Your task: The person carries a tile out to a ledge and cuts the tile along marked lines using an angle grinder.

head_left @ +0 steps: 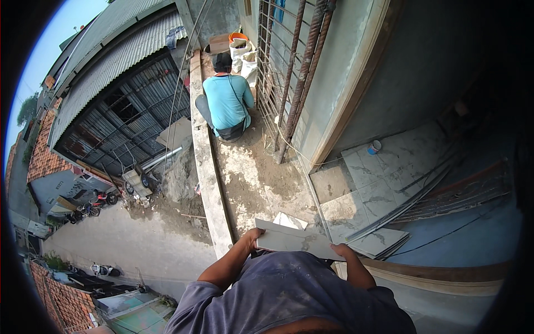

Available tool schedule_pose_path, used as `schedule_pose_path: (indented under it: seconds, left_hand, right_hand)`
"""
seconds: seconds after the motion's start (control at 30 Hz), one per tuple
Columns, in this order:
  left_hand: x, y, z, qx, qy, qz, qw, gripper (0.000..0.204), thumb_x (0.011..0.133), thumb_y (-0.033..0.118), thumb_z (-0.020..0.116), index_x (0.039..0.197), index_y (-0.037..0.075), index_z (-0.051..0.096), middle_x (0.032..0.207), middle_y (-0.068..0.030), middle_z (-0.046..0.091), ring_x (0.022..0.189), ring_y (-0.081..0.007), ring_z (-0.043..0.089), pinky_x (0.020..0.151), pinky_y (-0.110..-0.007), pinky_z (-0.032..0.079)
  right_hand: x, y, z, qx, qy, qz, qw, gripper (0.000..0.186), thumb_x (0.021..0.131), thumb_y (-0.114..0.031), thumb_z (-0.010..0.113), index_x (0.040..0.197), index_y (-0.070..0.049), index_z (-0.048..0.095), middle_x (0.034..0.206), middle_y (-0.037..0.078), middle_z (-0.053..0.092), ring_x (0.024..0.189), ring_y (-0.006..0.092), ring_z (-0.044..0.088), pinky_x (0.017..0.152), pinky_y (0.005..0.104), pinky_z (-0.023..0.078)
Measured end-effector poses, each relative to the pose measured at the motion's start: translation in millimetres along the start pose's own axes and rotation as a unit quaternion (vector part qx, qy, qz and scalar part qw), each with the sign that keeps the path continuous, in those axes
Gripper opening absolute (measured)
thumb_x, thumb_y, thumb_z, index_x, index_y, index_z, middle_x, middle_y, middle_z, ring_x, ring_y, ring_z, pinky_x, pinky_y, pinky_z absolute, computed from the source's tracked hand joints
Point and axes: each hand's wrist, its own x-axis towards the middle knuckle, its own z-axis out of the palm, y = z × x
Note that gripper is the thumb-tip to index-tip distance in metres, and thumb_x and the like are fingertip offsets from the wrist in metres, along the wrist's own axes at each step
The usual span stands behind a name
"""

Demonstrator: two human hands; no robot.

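A long pale tile strip (pixel 292 241) is held level in front of my body. My left hand (pixel 253 237) grips its left end, with the fingers behind or under it. At the right end my right hand (pixel 341 251) is closed on the tile, fingers mostly hidden. Just beyond the strip, a white tile piece (pixel 290 220) lies on the rough balcony floor (pixel 253 189). Stacked tiles (pixel 378 243) rest on the floor to the right of my right hand.
Along the left runs a low concrete parapet (pixel 207 167) above a street. Ahead, a person in a light blue shirt (pixel 228 100) squats near sacks (pixel 245 61). Vertical rebar (pixel 303 72) stands beside the doorway; a small can (pixel 374 147) sits on tiled floor inside.
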Motion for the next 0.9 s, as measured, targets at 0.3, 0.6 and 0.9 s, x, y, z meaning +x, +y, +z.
schedule_pose_path:
  seconds: [0.3,0.6,0.9]
  left_hand:
    - [8,-3,-7,-0.017,-0.003,-0.012,1.000,0.039,0.097,0.017,0.035,0.122,-0.012,0.040,0.110,-0.0257,0.057,0.093,-0.0374,0.064,0.078,-0.054,0.054]
    - [8,-2,-6,-0.017,0.007,-0.026,0.999,0.043,0.100,0.023,0.027,0.125,-0.011,0.036,0.118,-0.0265,0.052,0.095,-0.0374,0.063,0.079,-0.050,0.056]
    - [20,-4,-13,0.004,0.009,-0.018,1.000,0.040,0.100,0.023,0.030,0.123,-0.009,0.039,0.115,-0.0245,0.054,0.089,-0.0360,0.065,0.075,-0.050,0.057]
  right_hand:
    - [3,2,2,0.002,0.002,-0.003,1.000,0.079,0.080,-0.060,0.054,0.110,0.012,0.058,0.115,0.033,0.055,0.113,0.0414,0.054,0.094,0.0415,0.043]
    - [8,3,3,-0.008,-0.001,-0.008,1.000,0.078,0.080,-0.062,0.053,0.110,0.011,0.059,0.115,0.032,0.056,0.112,0.0413,0.055,0.094,0.0415,0.043]
    - [9,2,1,-0.003,-0.005,0.000,1.000,0.078,0.080,-0.062,0.053,0.109,0.009,0.060,0.115,0.031,0.057,0.112,0.0398,0.055,0.094,0.0406,0.043]
